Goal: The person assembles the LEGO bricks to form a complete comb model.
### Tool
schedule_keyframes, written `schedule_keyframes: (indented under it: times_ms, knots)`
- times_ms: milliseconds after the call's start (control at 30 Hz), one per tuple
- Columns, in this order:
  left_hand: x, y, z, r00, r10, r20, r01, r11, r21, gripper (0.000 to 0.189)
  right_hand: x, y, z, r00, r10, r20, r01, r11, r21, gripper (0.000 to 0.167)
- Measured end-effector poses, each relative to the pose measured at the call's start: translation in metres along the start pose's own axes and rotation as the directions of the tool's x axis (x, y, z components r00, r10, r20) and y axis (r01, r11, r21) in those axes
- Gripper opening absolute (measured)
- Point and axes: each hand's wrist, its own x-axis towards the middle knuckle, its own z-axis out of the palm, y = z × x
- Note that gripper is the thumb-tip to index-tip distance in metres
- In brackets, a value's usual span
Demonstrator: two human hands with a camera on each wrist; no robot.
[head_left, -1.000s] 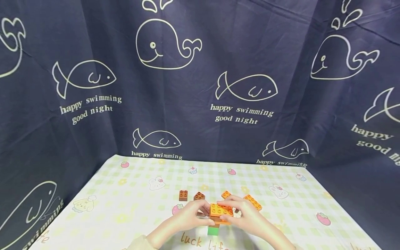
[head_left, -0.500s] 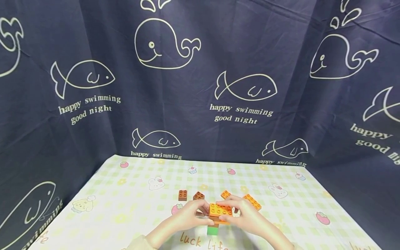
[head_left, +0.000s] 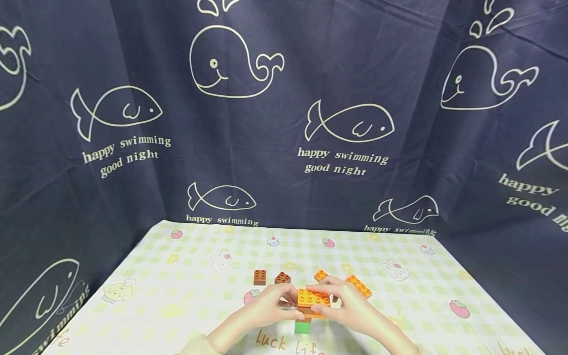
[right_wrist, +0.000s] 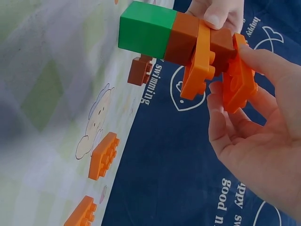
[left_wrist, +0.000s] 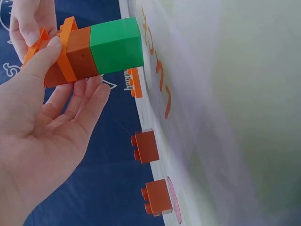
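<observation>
A dark blue curtain (head_left: pixel 284 197) with white whale and fish prints is hanging behind the worktop (head_left: pixel 448 281), which is displaying a pale checked pattern. The grip of the left hand (head_left: pixel 266 306) is closed, pinching the brick stack (left_wrist: pixel 81 54) at its middle layers. The grip of the right hand (head_left: pixel 350 303) is also closed, holding the top orange brick (head_left: pixel 313 297) between thumb and fingers. The brick stack is standing upright between both hands; base contact with the worktop cannot be determined. Beyond the right hand, two orange bricks (head_left: pixel 358 286) are lying apart. A green block (left_wrist: pixel 117 46) is forming the stack's base. Beyond the left hand, two brown bricks (head_left: pixel 260 278) are resting side by side, apart.
</observation>
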Motion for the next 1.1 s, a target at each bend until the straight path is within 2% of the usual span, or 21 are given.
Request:
schedule_keyframes:
  times_ms: [567, 867, 1100]
  knots:
    - [-0.0015, 0.0014, -0.0017, 1.000, 0.013, 0.001, -0.013, 1.000, 0.014, 0.023, 0.0031, 0.0010, -0.0017, 0.997, -0.055, 0.048, 0.051, 0.995, 0.083, 0.034]
    - [-0.0019, 0.0001, -0.0009, 1.000, -0.004, 0.007, 0.004, 1.000, 0.002, 0.023, 0.0033, 0.0002, -0.0020, 0.996, -0.050, 0.075, 0.041, 0.993, 0.108, 0.033]
    - [-0.0014, 0.0006, -0.0018, 1.000, -0.008, 0.007, 0.008, 1.000, -0.008, 0.023, 0.0078, -0.0003, -0.0054, 0.992, -0.026, 0.125, 0.013, 0.994, 0.108, 0.034]
